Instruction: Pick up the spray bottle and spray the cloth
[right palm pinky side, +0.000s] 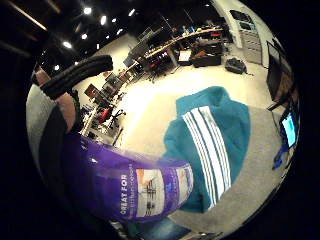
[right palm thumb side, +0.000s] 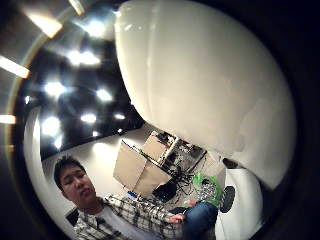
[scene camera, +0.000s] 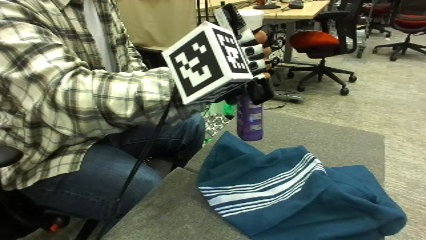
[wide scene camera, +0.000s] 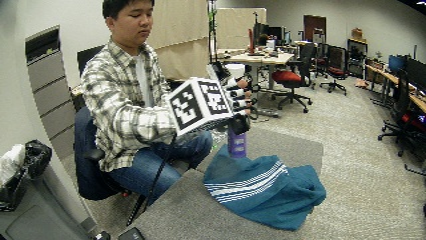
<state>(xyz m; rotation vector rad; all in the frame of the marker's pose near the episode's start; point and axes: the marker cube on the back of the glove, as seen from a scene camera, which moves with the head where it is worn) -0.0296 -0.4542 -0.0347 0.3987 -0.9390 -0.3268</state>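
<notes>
One spray bottle (scene camera: 249, 117) and it's up in the air, purple body hanging upright above the near edge of the cloth (scene camera: 293, 195), not touching it. The gloved right hand (scene camera: 251, 60) has it by the top, fingers (scene camera: 247, 50) curled around the white spray head, with the purple part dropping below the hand. In the wide outside view the bottle (wide scene camera: 237, 141) sits right over the cloth's (wide scene camera: 266, 187) corner closest to the person.

One cloth, teal-blue, lying rumpled on the grey table (scene camera: 173, 210), with a band of white stripes running across it (five or so thin lines, hard to count exactly). It's bunched up thicker at the far right end.

From the little finger side of the palm, the purple bottle (right palm pinky side: 125, 185) fills the space next to the palm, its label with white lettering visible, and beyond it the cloth (right palm pinky side: 210, 145) spreads over the grey table (right palm pinky side: 250, 190), stripes plain to see. From the thumb side, a big white rounded shape, the spray head (right palm thumb side: 200, 80), crowds most of the view.

The person sits at the table in a plaid shirt and jeans. Behind, one office chair (scene camera: 319, 45) with a red seat stands on the carpet.
</notes>
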